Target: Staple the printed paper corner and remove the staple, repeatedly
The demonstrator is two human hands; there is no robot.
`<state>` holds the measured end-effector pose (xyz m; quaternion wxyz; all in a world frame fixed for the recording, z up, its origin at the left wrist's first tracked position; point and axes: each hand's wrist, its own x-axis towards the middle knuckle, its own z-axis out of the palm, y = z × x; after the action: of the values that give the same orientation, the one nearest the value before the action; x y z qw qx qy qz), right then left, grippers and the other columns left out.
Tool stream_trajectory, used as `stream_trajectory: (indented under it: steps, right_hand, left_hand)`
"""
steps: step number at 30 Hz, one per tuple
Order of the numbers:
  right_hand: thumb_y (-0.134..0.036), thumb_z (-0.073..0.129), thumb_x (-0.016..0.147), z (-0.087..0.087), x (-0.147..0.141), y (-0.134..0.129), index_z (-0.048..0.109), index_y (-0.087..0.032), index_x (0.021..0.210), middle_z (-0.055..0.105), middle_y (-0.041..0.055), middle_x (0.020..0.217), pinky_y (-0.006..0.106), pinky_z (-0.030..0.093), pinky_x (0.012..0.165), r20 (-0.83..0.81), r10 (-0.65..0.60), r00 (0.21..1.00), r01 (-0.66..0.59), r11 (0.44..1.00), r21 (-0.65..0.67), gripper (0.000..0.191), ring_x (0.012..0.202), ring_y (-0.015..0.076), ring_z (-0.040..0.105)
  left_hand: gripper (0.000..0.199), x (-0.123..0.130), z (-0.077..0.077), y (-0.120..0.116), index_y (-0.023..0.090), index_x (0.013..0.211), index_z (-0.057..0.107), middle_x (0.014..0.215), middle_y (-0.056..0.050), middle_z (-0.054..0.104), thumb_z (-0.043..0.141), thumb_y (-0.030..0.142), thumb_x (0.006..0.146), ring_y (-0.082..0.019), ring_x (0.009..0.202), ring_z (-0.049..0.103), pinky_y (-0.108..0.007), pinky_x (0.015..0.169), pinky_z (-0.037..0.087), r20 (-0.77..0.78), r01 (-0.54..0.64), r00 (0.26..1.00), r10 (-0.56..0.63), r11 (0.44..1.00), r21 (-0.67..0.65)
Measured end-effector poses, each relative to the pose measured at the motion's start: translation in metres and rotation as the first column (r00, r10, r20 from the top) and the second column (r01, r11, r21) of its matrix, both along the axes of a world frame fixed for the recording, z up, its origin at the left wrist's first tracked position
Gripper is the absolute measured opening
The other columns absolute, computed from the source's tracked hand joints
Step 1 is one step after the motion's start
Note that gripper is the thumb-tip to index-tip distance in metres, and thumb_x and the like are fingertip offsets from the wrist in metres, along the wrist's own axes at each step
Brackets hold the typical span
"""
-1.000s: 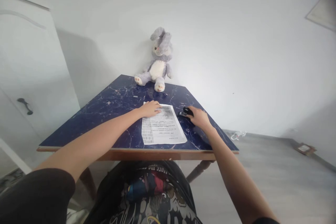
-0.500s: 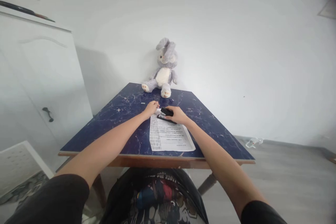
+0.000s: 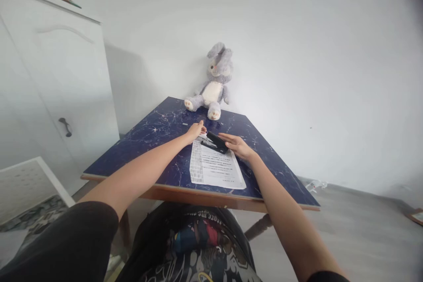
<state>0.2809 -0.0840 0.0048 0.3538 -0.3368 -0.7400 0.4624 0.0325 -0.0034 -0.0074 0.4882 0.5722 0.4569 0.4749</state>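
A black stapler [image 3: 218, 142] rests on the upper part of a printed paper sheet [image 3: 218, 172], its jaw end pointing to the far left. Beside its rear end is my right hand [image 3: 239, 146], fingers stretched out and touching or very near the stapler without wrapping round it. My left hand [image 3: 196, 131] is at the sheet's far left corner, close to the stapler's front. Its fingers are bent together; what they pinch, if anything, is too small to make out. A short strip, perhaps of staples [image 3: 185, 124], lies just beyond my left hand.
A grey plush rabbit [image 3: 215, 83] sits at the back of the blue marbled table [image 3: 155, 150], against the wall. A white cabinet [image 3: 72, 83] stands to the left. Some clear plastic [image 3: 316, 185] is on the floor at right.
My right hand has loosened from around the stapler, and its fingers are now extended beside it. The stapler is turned slightly. My left hand's fingers have shifted and lifted a little.
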Motion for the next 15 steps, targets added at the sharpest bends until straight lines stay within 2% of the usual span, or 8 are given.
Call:
stream_trajectory:
  steps: [2, 5, 7, 9, 11, 12, 13, 15]
  right_hand:
    - [-0.047, 0.079, 0.082, 0.002, -0.010, -0.001, 0.064, -0.020, 0.142, 0.067, 0.0131, 0.140, 0.046, 0.049, 0.110, 0.111, -0.046, 0.993, 0.026, 0.985, 0.169, 0.068, 0.127, 0.0307, 0.064]
    - [-0.033, 0.079, 0.078, 0.004, -0.020, -0.002, 0.072, -0.018, 0.129, 0.076, 0.0094, 0.122, 0.046, 0.051, 0.106, 0.276, -0.221, 0.935, 0.101, 0.914, 0.392, 0.054, 0.110, 0.0296, 0.071]
    - [-0.026, 0.072, 0.082, 0.005, -0.022, -0.004, 0.072, -0.018, 0.128, 0.077, 0.0085, 0.121, 0.045, 0.053, 0.104, 0.264, -0.372, 0.890, 0.187, 0.826, 0.531, 0.047, 0.109, 0.0289, 0.072]
    - [-0.018, 0.060, 0.089, 0.006, -0.020, -0.008, 0.070, -0.020, 0.132, 0.073, 0.0093, 0.130, 0.046, 0.050, 0.110, 0.239, -0.475, 0.847, 0.198, 0.699, 0.687, 0.044, 0.122, 0.0288, 0.068]
    - [-0.010, 0.048, 0.095, 0.009, -0.020, -0.013, 0.069, -0.021, 0.134, 0.068, 0.0092, 0.139, 0.049, 0.042, 0.119, 0.275, -0.524, 0.806, 0.098, 0.576, 0.811, 0.046, 0.138, 0.0273, 0.057]
    - [-0.008, 0.045, 0.097, 0.011, -0.022, -0.015, 0.069, -0.022, 0.135, 0.067, 0.0089, 0.142, 0.050, 0.038, 0.122, 0.317, -0.534, 0.784, 0.026, 0.537, 0.843, 0.047, 0.143, 0.0264, 0.053]
    - [-0.007, 0.044, 0.098, 0.012, -0.025, -0.017, 0.069, -0.023, 0.135, 0.065, 0.0085, 0.144, 0.051, 0.035, 0.124, 0.365, -0.540, 0.759, -0.045, 0.515, 0.856, 0.047, 0.146, 0.0259, 0.050]
    - [-0.008, 0.045, 0.100, 0.014, -0.033, -0.020, 0.068, -0.025, 0.136, 0.064, 0.0078, 0.146, 0.052, 0.034, 0.125, 0.439, -0.550, 0.711, -0.140, 0.501, 0.854, 0.045, 0.147, 0.0256, 0.048]
  left_hand:
    - [0.058, -0.001, 0.001, -0.001, 0.015, 0.070, 0.067, 0.080, -0.011, 0.074, 0.043, 0.055, 0.104, -0.019, 0.078, 0.070, -0.032, 0.081, 0.054, -0.007, 0.010, 1.000, -0.010, 1.000, 0.011]
    - [0.057, -0.002, 0.002, -0.003, 0.016, 0.074, 0.065, 0.090, -0.013, 0.075, 0.045, 0.060, 0.103, -0.021, 0.087, 0.071, -0.033, 0.086, 0.055, 0.009, -0.026, 1.000, 0.026, 0.999, 0.046]
    - [0.052, -0.003, 0.005, -0.004, 0.017, 0.080, 0.064, 0.095, -0.013, 0.076, 0.048, 0.062, 0.101, -0.022, 0.093, 0.072, -0.034, 0.087, 0.056, 0.079, -0.062, 0.995, 0.060, 0.998, 0.030]
    - [0.048, -0.003, 0.009, -0.005, 0.018, 0.086, 0.061, 0.093, -0.013, 0.075, 0.052, 0.063, 0.100, -0.023, 0.092, 0.073, -0.036, 0.085, 0.058, 0.192, -0.003, 0.981, 0.015, 0.998, -0.065]
    - [0.046, -0.002, 0.012, -0.006, 0.018, 0.089, 0.060, 0.087, -0.013, 0.075, 0.054, 0.063, 0.099, -0.024, 0.087, 0.074, -0.037, 0.081, 0.060, 0.304, 0.146, 0.948, -0.090, 0.976, -0.164]
    - [0.044, -0.001, 0.013, -0.007, 0.018, 0.090, 0.060, 0.084, -0.013, 0.075, 0.056, 0.060, 0.099, -0.024, 0.084, 0.074, -0.038, 0.079, 0.060, 0.340, 0.212, 0.930, -0.139, 0.960, -0.186]
    - [0.041, 0.000, 0.013, -0.007, 0.017, 0.089, 0.061, 0.082, -0.013, 0.074, 0.060, 0.056, 0.098, -0.024, 0.081, 0.074, -0.037, 0.078, 0.061, 0.354, 0.250, 0.919, -0.173, 0.950, -0.186]
    - [0.029, 0.002, 0.011, -0.007, 0.015, 0.085, 0.063, 0.078, -0.011, 0.073, 0.069, 0.042, 0.096, -0.021, 0.076, 0.072, -0.035, 0.078, 0.061, 0.324, 0.251, 0.927, -0.192, 0.956, -0.152]
